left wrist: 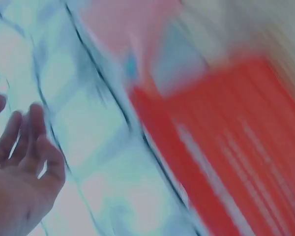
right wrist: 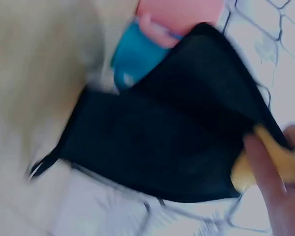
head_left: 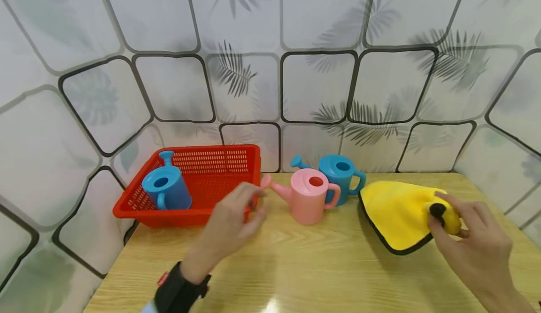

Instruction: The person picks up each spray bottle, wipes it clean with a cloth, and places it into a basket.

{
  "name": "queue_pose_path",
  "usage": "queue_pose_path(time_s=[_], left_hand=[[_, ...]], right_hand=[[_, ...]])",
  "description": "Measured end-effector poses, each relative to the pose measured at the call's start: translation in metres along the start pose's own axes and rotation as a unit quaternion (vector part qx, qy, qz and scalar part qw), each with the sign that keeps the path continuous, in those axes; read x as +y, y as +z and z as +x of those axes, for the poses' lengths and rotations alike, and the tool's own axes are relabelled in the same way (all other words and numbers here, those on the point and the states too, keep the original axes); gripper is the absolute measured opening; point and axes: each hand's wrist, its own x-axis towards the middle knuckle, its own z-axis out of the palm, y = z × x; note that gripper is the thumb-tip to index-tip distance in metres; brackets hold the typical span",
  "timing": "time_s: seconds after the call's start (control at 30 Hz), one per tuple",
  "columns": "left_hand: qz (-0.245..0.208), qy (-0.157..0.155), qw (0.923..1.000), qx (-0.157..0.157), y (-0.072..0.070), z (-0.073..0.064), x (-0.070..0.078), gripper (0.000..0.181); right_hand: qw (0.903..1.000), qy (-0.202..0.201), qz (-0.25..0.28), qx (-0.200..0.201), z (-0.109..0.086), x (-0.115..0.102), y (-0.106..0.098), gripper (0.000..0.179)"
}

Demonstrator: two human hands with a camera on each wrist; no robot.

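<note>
My right hand pinches one corner of a yellow cloth with black edging, bunched at the fingers. The right wrist view shows the cloth's dark side, and a loop hangs from one corner. My left hand holds nothing, its fingers loosely bent between the red basket and the spout of a pink watering can. Behind the pink can, partly hidden by it, stands a blue watering can. Another blue watering can sits tilted at the left inside the basket.
A wooden table carries everything. Patterned walls rise close behind and at both sides. On the left wrist is a black band.
</note>
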Motion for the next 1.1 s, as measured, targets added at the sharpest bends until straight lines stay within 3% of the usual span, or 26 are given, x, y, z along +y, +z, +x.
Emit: queue_pose_path(time_s=[0.07,0.1,0.17,0.23,0.33,0.4,0.43,0.57,0.6,0.67,0.7,0.77,0.87,0.9,0.93,1.0,1.1], left_hand=[[-0.005,0.016,0.9970,-0.076,0.028,0.012,0.015,0.038],[0.003,0.017,0.9938,-0.110,0.040,0.017,0.019,0.044],[0.030,0.013,0.9862,-0.162,0.061,0.022,0.022,0.054],[0.051,0.003,0.9802,-0.192,0.076,0.023,0.021,0.063],[0.077,-0.005,0.9764,-0.201,0.090,0.024,0.020,0.070],[0.098,-0.005,0.9753,-0.198,0.095,0.025,0.019,0.072],[0.107,-0.005,0.9747,-0.196,0.097,0.026,0.020,0.073],[0.119,-0.018,0.9723,-0.200,0.101,0.029,0.023,0.070],[0.114,-0.023,0.9718,-0.205,0.100,0.029,0.024,0.068],[0.103,-0.033,0.9712,-0.212,0.098,0.026,0.024,0.064],[0.093,-0.038,0.9711,-0.217,0.095,0.023,0.024,0.061],[0.056,-0.052,0.9711,-0.226,0.089,0.015,0.024,0.059],[-0.043,-0.074,0.9709,-0.224,0.076,-0.001,0.020,0.056],[-0.083,-0.086,0.9684,-0.219,0.072,-0.006,0.018,0.057],[-0.112,-0.098,0.9659,-0.212,0.068,-0.010,0.017,0.056],[-0.151,-0.125,0.9589,-0.205,0.060,-0.019,0.014,0.046],[-0.167,-0.175,0.9464,-0.214,0.053,-0.026,0.012,0.027]], right_hand=[[0.9960,-0.013,0.058,-0.066,-0.009,-0.006,0.009,0.063],[0.9892,-0.023,0.090,-0.114,-0.015,-0.009,0.014,0.055],[0.9637,-0.051,0.141,-0.221,-0.029,-0.017,0.025,0.036],[0.9258,-0.077,0.184,-0.321,-0.044,-0.023,0.033,0.035],[0.8615,-0.076,0.250,-0.436,-0.059,-0.028,0.039,0.042],[0.8299,-0.059,0.276,-0.481,-0.064,-0.029,0.041,0.035],[0.8188,-0.048,0.284,-0.497,-0.065,-0.031,0.041,0.032],[0.8003,-0.033,0.303,-0.516,-0.060,-0.036,0.041,0.037],[0.7912,-0.012,0.312,-0.526,-0.057,-0.037,0.040,0.037],[0.7848,0.030,0.315,-0.533,-0.052,-0.037,0.036,0.036],[0.7894,0.054,0.302,-0.532,-0.050,-0.037,0.034,0.035],[0.8270,0.066,0.283,-0.481,-0.050,-0.035,0.030,0.033],[0.8966,0.099,0.226,-0.368,-0.048,-0.032,0.025,0.039],[0.9147,0.105,0.212,-0.328,-0.048,-0.032,0.024,0.042],[0.9256,0.115,0.204,-0.297,-0.047,-0.032,0.023,0.046],[0.9257,0.154,0.189,-0.289,-0.042,-0.034,0.022,0.046],[0.9095,0.174,0.197,-0.322,-0.036,-0.035,0.021,0.051]])
